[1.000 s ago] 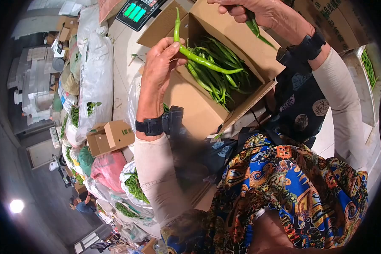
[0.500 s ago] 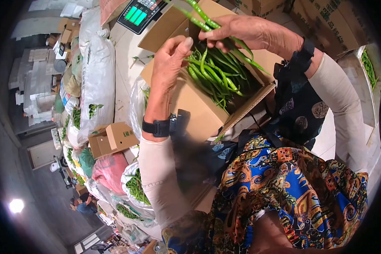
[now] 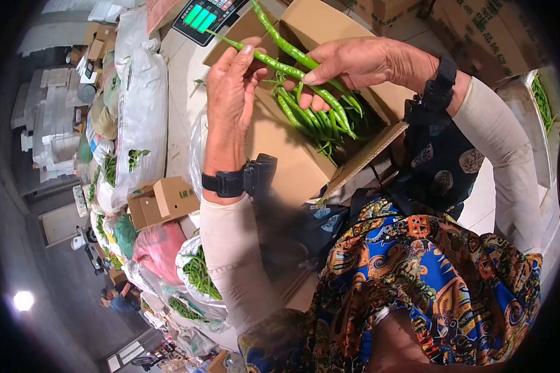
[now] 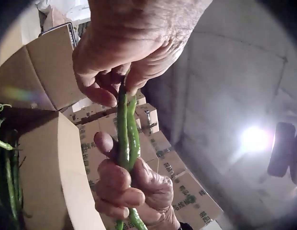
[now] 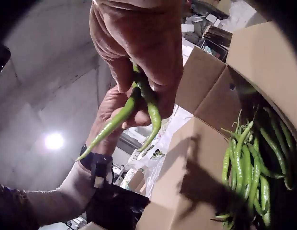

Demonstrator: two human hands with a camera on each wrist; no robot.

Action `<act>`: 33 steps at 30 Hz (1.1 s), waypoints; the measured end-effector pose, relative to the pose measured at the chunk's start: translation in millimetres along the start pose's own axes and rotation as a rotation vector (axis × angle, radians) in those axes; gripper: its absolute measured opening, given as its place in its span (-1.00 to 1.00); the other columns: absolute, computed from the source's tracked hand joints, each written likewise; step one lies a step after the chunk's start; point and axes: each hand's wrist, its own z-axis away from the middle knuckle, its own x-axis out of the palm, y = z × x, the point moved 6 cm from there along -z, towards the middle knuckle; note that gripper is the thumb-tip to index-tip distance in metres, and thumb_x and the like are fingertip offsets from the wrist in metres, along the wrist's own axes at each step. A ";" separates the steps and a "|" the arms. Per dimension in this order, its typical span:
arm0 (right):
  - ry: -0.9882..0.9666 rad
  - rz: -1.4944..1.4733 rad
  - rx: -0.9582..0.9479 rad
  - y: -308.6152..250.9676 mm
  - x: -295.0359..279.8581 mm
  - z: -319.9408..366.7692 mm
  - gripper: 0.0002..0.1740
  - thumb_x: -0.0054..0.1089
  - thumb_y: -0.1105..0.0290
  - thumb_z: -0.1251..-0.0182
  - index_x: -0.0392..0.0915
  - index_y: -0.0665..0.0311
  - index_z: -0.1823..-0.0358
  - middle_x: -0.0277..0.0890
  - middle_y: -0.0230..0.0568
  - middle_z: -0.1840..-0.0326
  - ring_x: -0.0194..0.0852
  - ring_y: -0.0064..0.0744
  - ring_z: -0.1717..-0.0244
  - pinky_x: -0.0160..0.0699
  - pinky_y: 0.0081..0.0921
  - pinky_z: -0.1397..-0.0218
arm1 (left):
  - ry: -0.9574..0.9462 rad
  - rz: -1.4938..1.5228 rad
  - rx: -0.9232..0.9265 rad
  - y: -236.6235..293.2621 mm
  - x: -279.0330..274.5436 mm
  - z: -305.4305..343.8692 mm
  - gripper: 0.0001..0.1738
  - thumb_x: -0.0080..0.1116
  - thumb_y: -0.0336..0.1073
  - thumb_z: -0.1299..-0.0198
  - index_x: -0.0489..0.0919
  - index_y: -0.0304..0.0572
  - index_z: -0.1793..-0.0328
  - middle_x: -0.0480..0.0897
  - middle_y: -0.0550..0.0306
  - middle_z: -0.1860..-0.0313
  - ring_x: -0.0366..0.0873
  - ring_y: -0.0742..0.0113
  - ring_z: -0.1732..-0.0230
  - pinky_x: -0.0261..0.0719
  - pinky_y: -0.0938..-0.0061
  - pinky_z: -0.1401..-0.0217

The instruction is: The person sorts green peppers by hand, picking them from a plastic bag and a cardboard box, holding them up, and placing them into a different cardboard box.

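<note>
Two long green peppers [image 3: 281,66] are held above an open cardboard box [image 3: 290,144] that has several more peppers [image 3: 305,119] in it. The left hand [image 3: 229,93] pinches one pepper near its stem end between thumb and fingers. Farther along, the right hand [image 3: 367,64] grips both peppers, thumb on top. In the left wrist view the two peppers [image 4: 123,129] lie side by side between the left hand [image 4: 134,43] and the right hand [image 4: 139,191]. Their tips stick out below the right hand [image 5: 143,52] in the right wrist view.
A scale [image 3: 200,20] with a lit green display stands beyond the box. White sacks [image 3: 140,118] of peppers and a small carton [image 3: 163,202] are at the left. Large cartons [image 3: 488,37] stand at the upper right, with a container of peppers [image 3: 542,102] below them.
The left hand, earlier holding a pepper, was without one half a second ago and now pinches one. The right hand came down from the upper edge over the box and holds two peppers.
</note>
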 end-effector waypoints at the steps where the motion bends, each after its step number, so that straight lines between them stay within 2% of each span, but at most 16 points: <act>1: 0.000 0.001 0.000 1.3 -0.5 -1.3 -0.56 -0.01 0.32 -0.44 0.33 0.48 -0.21 0.56 -0.09 0.14 0.57 -0.42 0.21 0.58 -0.49 0.11 | 0.007 0.015 -0.009 -1.2 1.3 0.3 -0.74 0.19 -0.32 -0.25 0.56 -0.34 0.02 0.62 0.07 0.22 0.53 0.48 0.28 0.50 0.68 0.25; 4: -0.148 0.025 -0.039 5.1 3.5 -7.3 -0.62 0.04 0.39 -0.39 0.35 0.47 -0.13 0.56 -0.11 0.23 0.56 -0.43 0.32 0.59 -0.49 0.20 | -0.123 0.155 -0.107 -9.0 17.9 2.1 -0.73 0.23 -0.32 -0.22 0.55 -0.33 0.02 0.62 0.08 0.22 0.54 0.47 0.27 0.51 0.64 0.27; 8: -0.151 0.023 -0.010 6.1 7.1 -4.7 -0.61 0.07 0.38 -0.38 0.34 0.46 -0.13 0.56 -0.11 0.23 0.55 -0.44 0.31 0.59 -0.51 0.20 | -0.189 0.141 -0.106 -8.6 23.2 5.2 -0.74 0.24 -0.31 -0.22 0.54 -0.30 0.05 0.62 0.10 0.24 0.55 0.46 0.29 0.51 0.61 0.28; 11: -0.112 -0.022 -0.023 6.8 7.1 -4.9 -0.59 0.12 0.35 -0.36 0.35 0.46 -0.12 0.54 -0.17 0.26 0.53 -0.48 0.32 0.59 -0.55 0.20 | -0.214 0.099 -0.086 -13.2 15.9 0.7 -0.71 0.23 -0.31 -0.23 0.52 -0.34 0.01 0.59 0.10 0.23 0.52 0.41 0.25 0.47 0.59 0.27; 13: 0.072 0.121 -0.149 2.0 -0.7 -7.3 -0.58 0.17 0.34 -0.34 0.35 0.45 -0.10 0.50 -0.27 0.31 0.52 -0.55 0.30 0.58 -0.59 0.19 | -0.046 0.027 -0.118 -16.5 7.2 0.5 -0.72 0.24 -0.31 -0.22 0.51 -0.32 0.03 0.57 0.12 0.24 0.52 0.42 0.25 0.49 0.58 0.27; 15: 0.114 0.076 -0.167 3.6 -3.1 -9.2 -0.64 0.13 0.29 -0.37 0.40 0.42 -0.03 0.45 -0.36 0.36 0.47 -0.61 0.34 0.54 -0.65 0.24 | -0.089 0.067 -0.116 -16.7 9.6 1.0 -0.71 0.23 -0.32 -0.22 0.50 -0.31 0.00 0.58 0.09 0.19 0.53 0.40 0.22 0.51 0.56 0.24; 18: 0.003 -0.019 -0.105 3.8 2.1 -7.0 -0.65 0.06 0.22 -0.41 0.45 0.40 0.03 0.40 -0.39 0.41 0.36 -0.67 0.44 0.46 -0.71 0.36 | -0.189 0.185 -0.093 -4.7 27.2 7.6 -0.69 0.23 -0.33 -0.21 0.49 -0.28 -0.04 0.59 0.06 0.11 0.54 0.38 0.18 0.52 0.55 0.21; 20: -0.117 -0.118 -0.133 -1.8 11.0 -2.9 -0.59 -0.12 0.11 -0.49 0.45 0.38 0.05 0.35 -0.43 0.51 0.24 -0.69 0.55 0.32 -0.68 0.47 | -0.285 0.259 -0.051 3.8 33.3 11.6 -0.67 0.24 -0.35 -0.18 0.50 -0.23 -0.06 0.57 0.01 0.01 0.53 0.35 0.09 0.51 0.52 0.14; 23: -0.274 -0.204 -0.094 -8.2 21.1 5.5 -0.56 -0.04 0.07 -0.45 0.48 0.37 0.06 0.32 -0.42 0.48 0.15 -0.72 0.59 0.34 -0.67 0.50 | -0.446 0.257 0.015 11.3 31.6 11.8 -0.69 0.25 -0.36 -0.17 0.51 -0.24 -0.02 0.57 0.00 0.02 0.53 0.34 0.11 0.51 0.53 0.14; 24: -0.366 -0.259 -0.091 -7.4 25.0 2.9 -0.51 -0.09 0.01 -0.47 0.48 0.37 0.07 0.42 -0.35 0.42 0.28 -0.64 0.57 0.38 -0.67 0.46 | -0.385 0.249 0.000 9.8 30.9 11.7 -0.71 0.28 -0.36 -0.15 0.52 -0.23 0.02 0.59 0.05 0.09 0.53 0.39 0.19 0.52 0.56 0.18; 25: -0.367 -0.260 -0.091 -5.6 25.8 2.9 -0.51 -0.09 0.01 -0.47 0.48 0.37 0.07 0.42 -0.35 0.42 0.28 -0.64 0.57 0.38 -0.67 0.46 | -0.384 0.248 -0.001 9.6 31.6 12.4 -0.71 0.28 -0.36 -0.15 0.52 -0.23 0.02 0.59 0.05 0.09 0.53 0.39 0.19 0.52 0.56 0.18; 27: -0.091 -0.107 -0.038 -5.3 24.6 4.2 -0.46 -0.12 -0.06 -0.46 0.48 0.36 0.09 0.53 -0.22 0.32 0.48 -0.51 0.43 0.48 -0.62 0.34 | -0.315 0.181 -0.049 4.7 30.4 10.8 -0.71 0.30 -0.31 -0.15 0.52 -0.27 0.07 0.59 0.12 0.23 0.52 0.47 0.34 0.54 0.64 0.29; 28: -0.028 -0.016 -0.087 -10.4 23.5 7.0 -0.42 -0.12 -0.13 -0.43 0.48 0.33 0.11 0.59 -0.12 0.20 0.58 -0.39 0.25 0.55 -0.53 0.17 | -0.316 0.181 -0.051 2.6 31.4 9.9 -0.71 0.30 -0.31 -0.15 0.52 -0.27 0.07 0.59 0.12 0.23 0.52 0.47 0.34 0.54 0.64 0.29; 29: -0.029 -0.018 -0.086 -7.7 16.1 3.9 -0.42 -0.12 -0.13 -0.43 0.48 0.33 0.11 0.59 -0.12 0.20 0.58 -0.39 0.25 0.55 -0.53 0.17 | -0.243 0.076 -0.036 -1.0 26.9 7.3 -0.69 0.32 -0.25 -0.15 0.53 -0.29 0.09 0.57 0.16 0.30 0.50 0.50 0.40 0.54 0.66 0.34; 31: 0.254 0.231 -0.138 -7.2 -24.4 -3.4 -0.44 -0.05 -0.13 -0.40 0.48 0.31 0.09 0.60 -0.13 0.19 0.58 -0.41 0.20 0.55 -0.48 0.08 | -0.166 -0.029 -0.022 -6.7 18.9 5.7 -0.65 0.33 -0.19 -0.15 0.53 -0.30 0.12 0.55 0.20 0.36 0.48 0.53 0.46 0.54 0.69 0.40; 33: 0.332 0.208 -0.176 -17.9 -32.3 6.5 -0.46 0.04 -0.08 -0.36 0.50 0.31 0.05 0.60 -0.15 0.17 0.57 -0.44 0.18 0.53 -0.52 0.08 | -0.122 -0.200 -0.187 -24.5 12.3 5.3 -0.57 0.36 -0.10 -0.12 0.53 -0.33 0.15 0.52 0.23 0.40 0.47 0.54 0.48 0.54 0.71 0.47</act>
